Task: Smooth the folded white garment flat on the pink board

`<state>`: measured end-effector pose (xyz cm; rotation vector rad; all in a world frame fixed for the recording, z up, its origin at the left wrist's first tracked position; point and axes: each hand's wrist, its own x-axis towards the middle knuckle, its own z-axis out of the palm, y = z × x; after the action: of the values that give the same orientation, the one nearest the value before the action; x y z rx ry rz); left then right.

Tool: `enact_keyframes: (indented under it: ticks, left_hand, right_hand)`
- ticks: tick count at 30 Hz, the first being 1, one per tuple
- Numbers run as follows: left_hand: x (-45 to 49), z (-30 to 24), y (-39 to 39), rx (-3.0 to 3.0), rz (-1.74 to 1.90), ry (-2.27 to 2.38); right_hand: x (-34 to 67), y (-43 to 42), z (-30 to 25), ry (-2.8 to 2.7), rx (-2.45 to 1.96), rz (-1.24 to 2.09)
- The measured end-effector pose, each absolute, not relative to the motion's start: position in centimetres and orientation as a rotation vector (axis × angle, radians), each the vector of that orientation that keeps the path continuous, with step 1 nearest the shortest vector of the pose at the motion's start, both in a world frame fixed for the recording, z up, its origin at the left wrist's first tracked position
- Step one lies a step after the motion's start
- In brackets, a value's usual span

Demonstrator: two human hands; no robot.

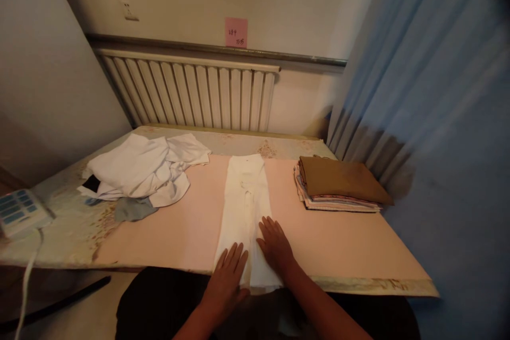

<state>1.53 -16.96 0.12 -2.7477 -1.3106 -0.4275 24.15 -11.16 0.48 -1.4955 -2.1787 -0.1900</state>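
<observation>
A pair of white trousers (pixel 246 191) lies lengthwise in front of me, its waist toward the wall and its legs reaching the table's near edge. My left hand (pixel 228 275) rests on the lower end of the left leg, fingers stretched out. Farther up, my right hand (pixel 275 244) lies flat on the right leg with its fingers extended. Neither hand grips the cloth. Beneath the trousers is a pink cloth (pixel 191 228) spread over the table.
Crumpled white garments (pixel 131 164) are heaped at the left. On the right sits a stack of folded cloth with a brown piece (pixel 342 178) on top. A white keypad device (pixel 22 215) stands far left. A blue curtain (pixel 430 117) hangs along the right; a radiator (pixel 199 90) is behind.
</observation>
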Motion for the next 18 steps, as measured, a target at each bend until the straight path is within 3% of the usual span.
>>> enact_keyframes:
  ticks: [11, 18]
  left_hand:
    - [3.3, -1.6, -16.6, -2.705, -0.322, -1.311]
    - [3.1, -2.1, -16.7, -2.610, -0.583, -1.181]
  right_hand:
    - [24.1, -11.1, 0.7, -2.192, -1.525, -0.143]
    - [24.1, -11.2, 0.8, -2.183, -1.522, -0.142]
